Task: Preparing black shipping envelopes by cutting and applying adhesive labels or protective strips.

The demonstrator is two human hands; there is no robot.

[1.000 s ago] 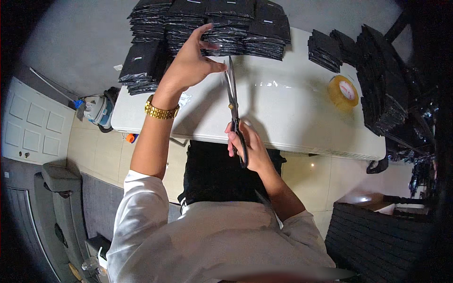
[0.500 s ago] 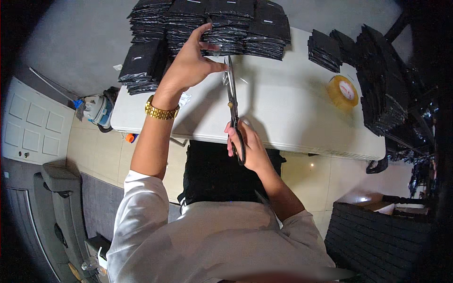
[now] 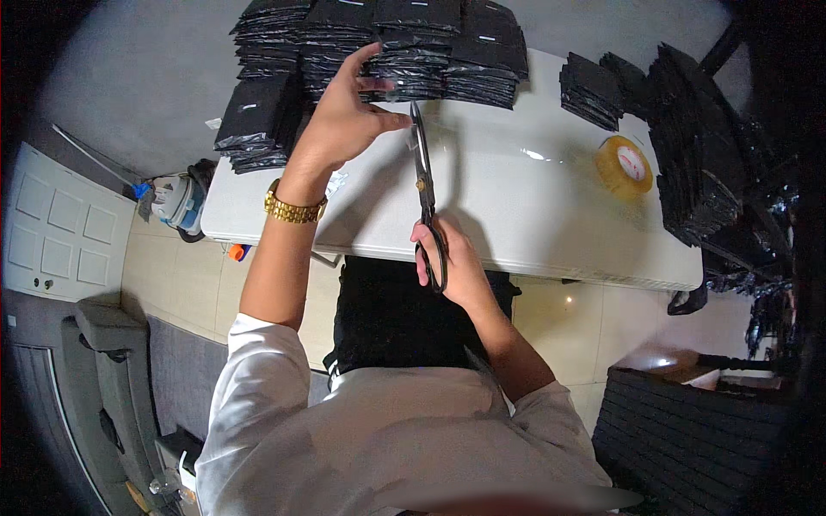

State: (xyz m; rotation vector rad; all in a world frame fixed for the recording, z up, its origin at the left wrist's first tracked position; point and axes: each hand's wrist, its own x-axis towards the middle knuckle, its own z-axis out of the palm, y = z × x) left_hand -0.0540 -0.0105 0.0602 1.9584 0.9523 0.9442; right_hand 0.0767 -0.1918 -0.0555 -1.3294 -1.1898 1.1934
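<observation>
My right hand is closed around the black handles of a long pair of scissors. The metal blades lie close together and point away from me. Beside the blade tips is my left hand, its thumb and fingers spread apart; a gold watch circles that wrist. A small clear scrap shows just below the left thumb tip, and something clear glints at the fingertips; whether the fingers hold it I cannot tell. Behind the left hand rise stacks of flat black plastic packages.
The white table lies under my hands. A roll of clear yellowish tape rests on its right, near a small black stack and taller black piles. A single black stack stands at left. Crumpled white bits lie near my left wrist.
The scissor blades, slightly parted before, have come together. My left hand has shifted very slightly left. A bright glint now shows on the table farther right.
</observation>
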